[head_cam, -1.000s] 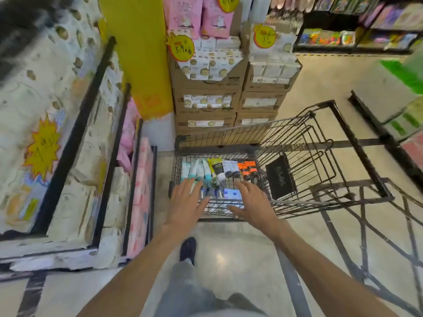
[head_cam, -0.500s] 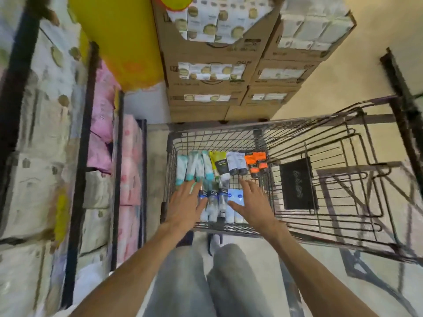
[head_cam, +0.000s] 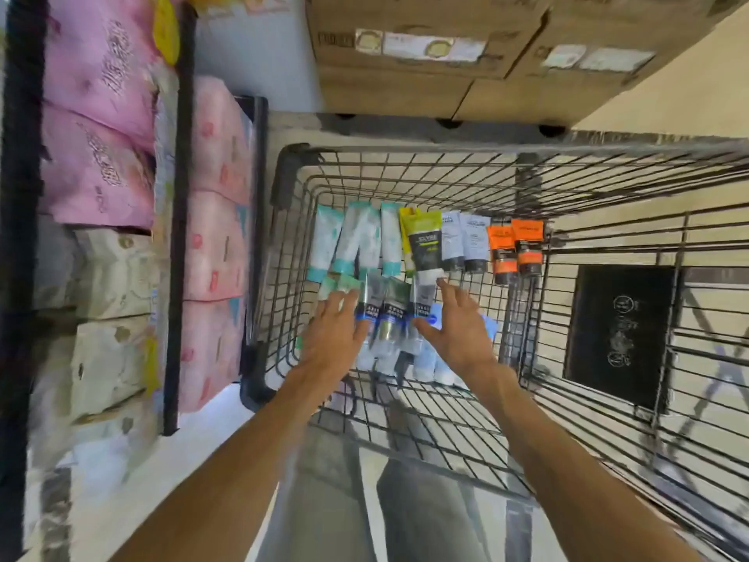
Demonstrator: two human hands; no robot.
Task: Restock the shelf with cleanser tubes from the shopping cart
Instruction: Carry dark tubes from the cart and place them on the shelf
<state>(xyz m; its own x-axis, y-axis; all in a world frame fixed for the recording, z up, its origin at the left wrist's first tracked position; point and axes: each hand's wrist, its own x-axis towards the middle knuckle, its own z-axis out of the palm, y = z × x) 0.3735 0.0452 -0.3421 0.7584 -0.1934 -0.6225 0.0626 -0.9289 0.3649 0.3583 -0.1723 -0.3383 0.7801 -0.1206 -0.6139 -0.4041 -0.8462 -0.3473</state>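
Risk, judged: the cleanser tubes lie loose and overlapping on the wire floor of the shopping cart. A grab at several together could let slick tubes slip, slide under neighbours or wedge a cap between the wires. The motion blur suggests haste, which would worsen aim.

Location of stock: two rows, centre of frame.
- Far row: three teal-capped tubes, one yellow-and-black tube, two white tubes, two orange tubes.
- Near row: grey-and-blue tubes between and under the hands, pale blue ones beneath the right palm.

Left hand: lower centre, fingers straight and slightly spread, lying flat over the left end of the near row, tips near the teal caps. Nothing gripped.

Right hand: fingers extended and spread, index tip just beside the base of the yellow-and-black tube, thumb beside a grey-and-blue tube. Nothing pinched; contact unclear.

Shelf: left of frame, holding pink packs. No cleanser slot visible.
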